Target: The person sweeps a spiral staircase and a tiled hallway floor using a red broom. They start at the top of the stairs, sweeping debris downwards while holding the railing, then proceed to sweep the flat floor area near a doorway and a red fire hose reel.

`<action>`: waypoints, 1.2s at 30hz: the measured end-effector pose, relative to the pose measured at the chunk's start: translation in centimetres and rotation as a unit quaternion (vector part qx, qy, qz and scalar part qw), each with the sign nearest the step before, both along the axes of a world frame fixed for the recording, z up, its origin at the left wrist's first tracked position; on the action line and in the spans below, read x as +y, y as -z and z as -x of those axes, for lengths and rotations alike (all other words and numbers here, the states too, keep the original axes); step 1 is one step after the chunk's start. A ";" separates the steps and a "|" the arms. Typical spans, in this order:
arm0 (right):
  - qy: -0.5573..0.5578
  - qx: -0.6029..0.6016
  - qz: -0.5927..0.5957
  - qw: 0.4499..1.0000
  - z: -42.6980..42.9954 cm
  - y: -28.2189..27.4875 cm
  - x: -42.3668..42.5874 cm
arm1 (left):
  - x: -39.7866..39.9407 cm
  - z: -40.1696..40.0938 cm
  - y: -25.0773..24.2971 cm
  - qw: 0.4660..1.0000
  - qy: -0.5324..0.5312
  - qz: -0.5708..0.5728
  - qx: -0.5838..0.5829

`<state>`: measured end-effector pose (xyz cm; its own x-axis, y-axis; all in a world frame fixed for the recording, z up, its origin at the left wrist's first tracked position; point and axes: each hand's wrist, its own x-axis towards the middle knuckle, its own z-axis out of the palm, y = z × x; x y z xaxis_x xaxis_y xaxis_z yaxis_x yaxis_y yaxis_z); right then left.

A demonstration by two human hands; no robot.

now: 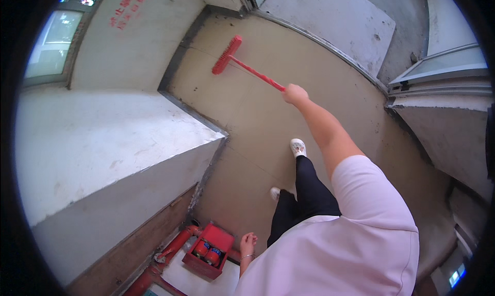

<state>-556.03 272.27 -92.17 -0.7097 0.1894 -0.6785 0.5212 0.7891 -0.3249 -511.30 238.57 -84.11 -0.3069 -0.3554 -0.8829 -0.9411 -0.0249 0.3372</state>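
Note:
My right hand [296, 94] reaches forward, its fingers wrapped around the handle end of a red push broom [255, 72]. The broom's wide bristled head [227, 55] rests on the beige floor [255, 114], near the far left corner. A dark line in the floor runs beneath the handle. My left hand [248, 245] hangs low by my side with loosely bent fingers and holds nothing. A thin bracelet circles that wrist. Nearest to it stands a red metal box [216, 238], its front part uncovered, with two red fire extinguishers [207, 252] inside.
A white ledge [116, 141] juts out at left, its corner reaching the floor. Red pipes [176, 243] run along the wall beside the box. A raised threshold [321, 44] edges the floor ahead, with a pale board [336, 21] beyond. An open glazed door [441, 66] stands at right.

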 end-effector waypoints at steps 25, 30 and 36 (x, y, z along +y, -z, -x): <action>0.382 -0.105 -0.091 0.914 -62.9 -8.7 16.1 | 2.3 9.1 5.9 0.943 0.284 -0.089 0.151; 0.309 -0.054 -0.135 0.940 -67.5 -11.8 11.6 | -2.1 0.7 9.7 0.946 0.307 -0.067 0.079; 0.227 0.016 -0.041 0.973 -60.4 -9.5 8.2 | -5.2 -5.4 8.6 0.923 0.379 0.002 -0.070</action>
